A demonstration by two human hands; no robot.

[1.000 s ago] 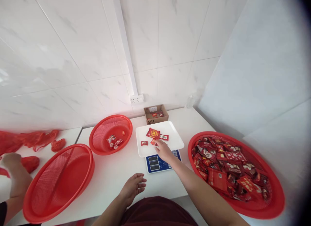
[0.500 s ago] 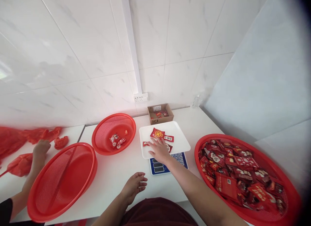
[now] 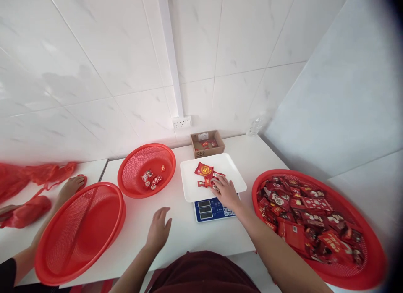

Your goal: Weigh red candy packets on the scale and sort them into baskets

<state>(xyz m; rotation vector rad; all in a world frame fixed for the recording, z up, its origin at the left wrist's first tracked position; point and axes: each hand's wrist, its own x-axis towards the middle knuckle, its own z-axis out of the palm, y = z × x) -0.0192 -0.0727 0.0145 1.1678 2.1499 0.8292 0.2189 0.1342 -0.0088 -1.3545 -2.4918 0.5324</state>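
My right hand (image 3: 226, 192) is over the white weighing tray (image 3: 189, 169), its fingers apart and touching the small red snack packets there. Just left of those fingertips lies a larger red packet with a yellow emblem (image 3: 204, 170). Part of the small packets is hidden under the hand. Beneath the tray, the scale's blue panel (image 3: 205, 209) shows its display windows. My left hand (image 3: 160, 229) hovers above the white table, left of the scale, fingers stretched out and holding nothing.
A red basket heaped with packets (image 3: 302, 217) stands at right. At left are a red basket with a few packets (image 3: 135, 169) and another red basket (image 3: 80, 234). A cardboard box (image 3: 208, 144) sits behind the tray. A co-worker's hand (image 3: 71, 186) is near red bags (image 3: 33, 211).
My right hand has shifted right on the tray, and a small packet moved right, closer to the others. My left hand has moved left and away from the scale.
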